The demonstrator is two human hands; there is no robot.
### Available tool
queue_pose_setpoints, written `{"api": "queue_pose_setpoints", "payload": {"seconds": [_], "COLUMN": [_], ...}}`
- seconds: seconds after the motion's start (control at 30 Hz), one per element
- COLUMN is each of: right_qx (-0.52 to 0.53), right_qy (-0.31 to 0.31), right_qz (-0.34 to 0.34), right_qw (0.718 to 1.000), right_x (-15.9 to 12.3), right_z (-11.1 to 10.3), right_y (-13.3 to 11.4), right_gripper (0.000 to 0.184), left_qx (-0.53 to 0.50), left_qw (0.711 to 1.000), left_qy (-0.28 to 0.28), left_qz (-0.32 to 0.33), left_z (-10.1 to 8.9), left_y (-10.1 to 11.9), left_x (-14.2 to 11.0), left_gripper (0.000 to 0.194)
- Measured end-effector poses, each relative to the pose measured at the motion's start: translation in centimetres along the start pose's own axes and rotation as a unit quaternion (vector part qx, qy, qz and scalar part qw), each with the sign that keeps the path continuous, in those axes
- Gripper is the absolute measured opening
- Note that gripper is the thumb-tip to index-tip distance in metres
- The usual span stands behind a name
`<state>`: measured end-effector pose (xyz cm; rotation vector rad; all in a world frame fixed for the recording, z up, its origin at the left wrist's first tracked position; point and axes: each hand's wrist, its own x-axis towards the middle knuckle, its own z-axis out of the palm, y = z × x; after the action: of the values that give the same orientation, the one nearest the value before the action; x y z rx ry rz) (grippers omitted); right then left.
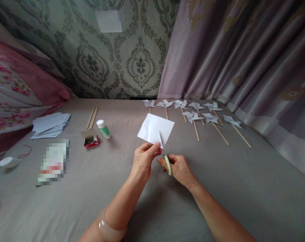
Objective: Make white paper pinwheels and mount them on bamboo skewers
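Note:
My left hand point(145, 158) pinches the near corner of a white square of paper point(156, 129), holding it up over the grey sheet. My right hand point(177, 168) is closed on green-handled scissors point(167, 163), whose blades reach up into the paper's lower edge. Both hands sit close together in the middle of the view. A pale bangle is on my left forearm.
Several white paper pinwheels on wooden sticks point(196, 116) lie in rows at the back right. At the left are a stack of white paper point(50, 124), bare sticks point(91, 117), a glue bottle point(104, 128), a small red box point(91, 138), a tape roll point(7, 163). Curtain on the right.

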<state>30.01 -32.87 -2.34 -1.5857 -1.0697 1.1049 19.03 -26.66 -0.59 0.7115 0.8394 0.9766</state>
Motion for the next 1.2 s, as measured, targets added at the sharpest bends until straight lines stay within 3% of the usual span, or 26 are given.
{"api": "queue_pose_setpoints", "payload": {"seconds": [0.27,0.53,0.6,0.73,0.87,1.2], "right_qx": [0.0,-0.062,-0.039,0.056,0.173,0.198], "right_qy": [-0.016,-0.115,-0.087,0.028,0.113,0.171], "right_qz": [-0.001,-0.068,-0.062,-0.036,-0.04,-0.047], "right_qw": [1.0,0.989,0.994,0.997,0.978,0.964], "right_x": [0.1,-0.1,0.0,0.7,1.5,2.2], "right_z": [0.0,-0.2,-0.3,-1.2,-2.4,-3.7], "right_y": [0.2,0.8,0.8,0.9,0.7,0.5], "right_gripper": [0.045,0.039,0.042,0.055,0.049,0.037], "left_qx": [-0.009,-0.036,-0.034,-0.022,0.01,0.144], "left_qw": [1.0,0.997,0.995,0.993,0.998,0.986], "left_qy": [-0.005,0.045,0.063,0.084,0.03,-0.049], "left_qz": [0.004,0.055,0.073,0.075,0.059,0.069], "left_z": [0.1,-0.6,-0.9,-1.2,-1.0,-0.8], "left_y": [0.0,0.8,1.0,1.0,0.6,0.1], "left_x": [-0.1,0.7,1.0,1.3,1.2,1.0], "left_gripper": [0.022,0.025,0.026,0.03,0.031,0.025]}}
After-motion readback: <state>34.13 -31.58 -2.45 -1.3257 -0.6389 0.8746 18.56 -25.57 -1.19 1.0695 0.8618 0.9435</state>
